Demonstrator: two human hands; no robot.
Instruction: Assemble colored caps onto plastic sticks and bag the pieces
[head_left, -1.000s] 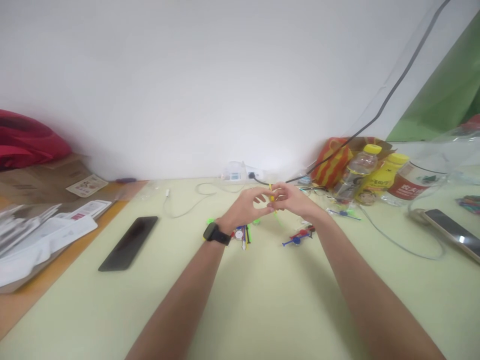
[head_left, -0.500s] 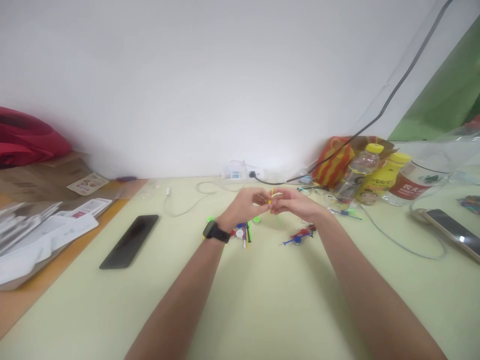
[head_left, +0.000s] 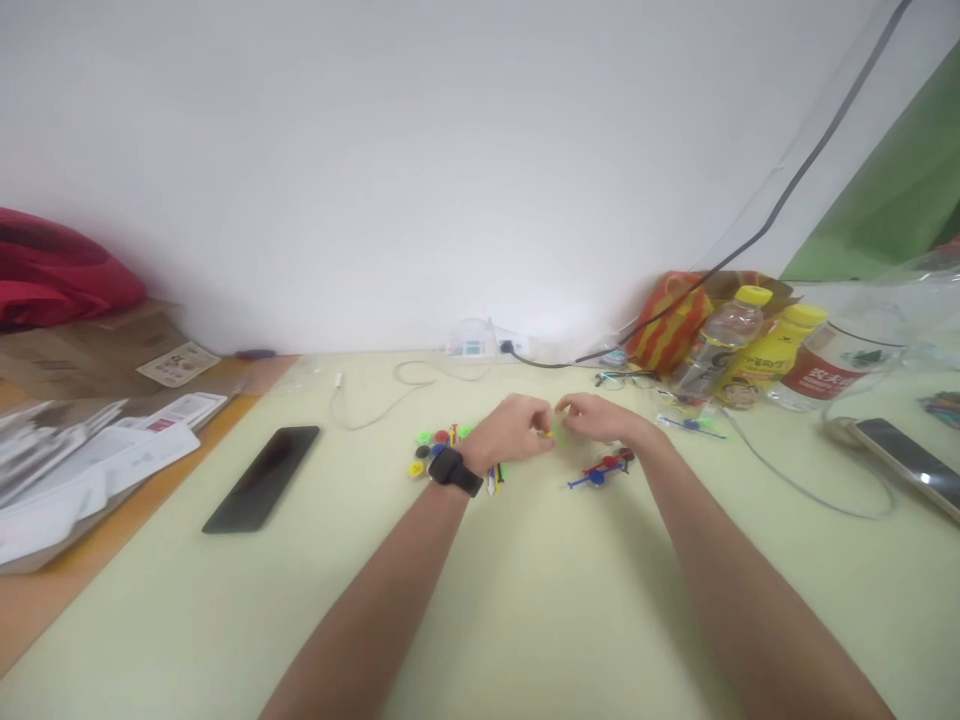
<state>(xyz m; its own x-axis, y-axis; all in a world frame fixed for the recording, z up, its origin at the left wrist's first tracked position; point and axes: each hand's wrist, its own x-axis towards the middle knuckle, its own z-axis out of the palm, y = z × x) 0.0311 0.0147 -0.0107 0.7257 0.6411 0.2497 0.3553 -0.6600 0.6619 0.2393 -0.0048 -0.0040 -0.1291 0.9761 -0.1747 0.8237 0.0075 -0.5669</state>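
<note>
My left hand (head_left: 514, 432), with a black watch (head_left: 456, 470) on its wrist, is closed in a pinch around a small yellow plastic piece (head_left: 548, 434), mostly hidden by the fingers. Just to its right, my right hand (head_left: 598, 417) has its fingers curled together, a small gap from the left. A blurred light-green piece (head_left: 561, 433) shows by the right fingertips; whether they hold it is unclear. Partly behind the left wrist lie several small coloured plastic discs and sticks, among them a yellow disc (head_left: 415, 469). Below the right hand are blue (head_left: 596, 478) and red (head_left: 604, 465) stick-and-disc pieces.
A black phone (head_left: 261, 480) lies at left, near papers (head_left: 150, 440) and a cardboard box (head_left: 90, 350). At right stand bottles (head_left: 724, 345) with yellow caps, an orange-striped bag (head_left: 666, 325) and another phone (head_left: 911, 462). A white cable (head_left: 382, 415) runs along the back.
My hands have drawn apart from each other and sit slightly lower. The left has turned and moved a little right, uncovering coloured discs left of its wrist.
</note>
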